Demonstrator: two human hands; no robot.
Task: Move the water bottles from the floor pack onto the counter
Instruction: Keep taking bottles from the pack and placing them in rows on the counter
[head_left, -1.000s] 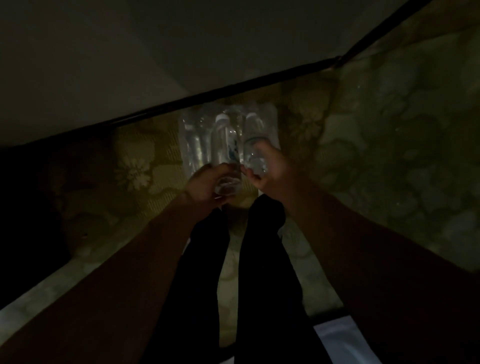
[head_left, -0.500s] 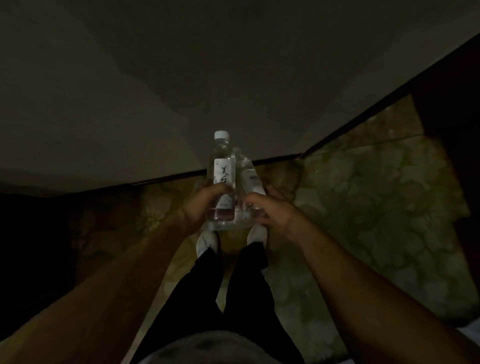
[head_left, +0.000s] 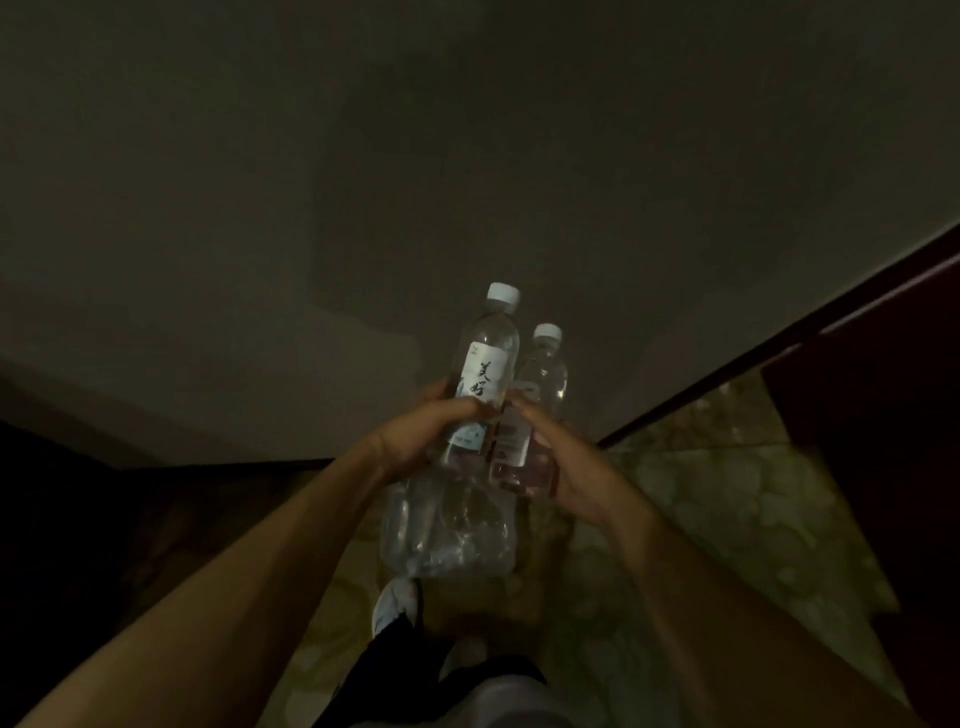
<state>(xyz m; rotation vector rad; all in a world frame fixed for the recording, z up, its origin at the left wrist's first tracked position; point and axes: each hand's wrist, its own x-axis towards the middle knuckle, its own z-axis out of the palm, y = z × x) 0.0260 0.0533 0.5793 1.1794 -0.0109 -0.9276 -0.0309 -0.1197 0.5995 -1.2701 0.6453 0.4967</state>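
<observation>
Each hand grips one clear water bottle: left hand (head_left: 426, 431) the labelled bottle (head_left: 483, 379), right hand (head_left: 566, 467) the shorter-looking bottle (head_left: 543, 379). Dim light blurs the plastic floor pack (head_left: 447, 535) below.

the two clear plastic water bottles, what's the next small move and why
Probably carry them on toward the counter, which is not in view. The left hand grips the taller clear plastic water bottle, the right hand the shorter one, both above the floor pack.
</observation>
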